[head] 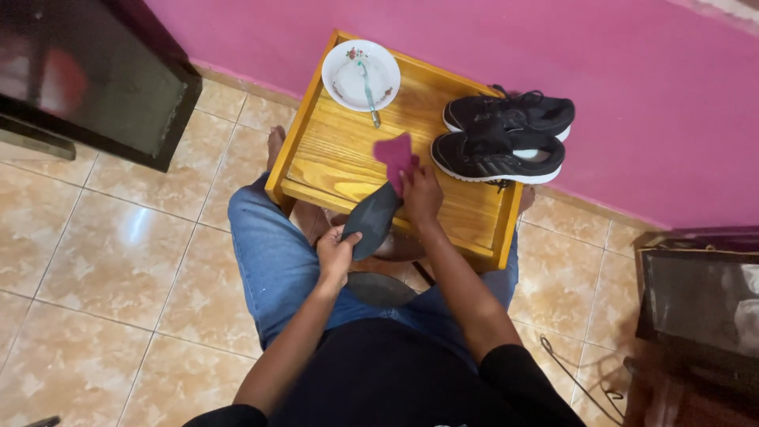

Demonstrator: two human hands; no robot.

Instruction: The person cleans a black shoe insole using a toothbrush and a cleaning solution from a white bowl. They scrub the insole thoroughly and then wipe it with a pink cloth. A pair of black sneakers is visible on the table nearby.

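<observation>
Hands at work over a yellow wooden desk (332,162) against a pink wall. Left hand (336,251) grips the lower end of a dark grey shoe insole (371,220), propping it on the front rim so its face lies exposed. Right hand (421,195) presses a magenta cloth (395,156) to the insole's upper end. Behind: white bowl (361,74) holding a toothbrush (368,93); farther right, a pair of black sneakers (506,134), just beside the cloth.

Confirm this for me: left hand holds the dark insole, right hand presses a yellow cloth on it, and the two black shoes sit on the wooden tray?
Not quite: in the head view the cloth under the right hand is magenta, not yellow. The left hand does hold the dark insole, and both black shoes sit on the wooden tray.
</observation>
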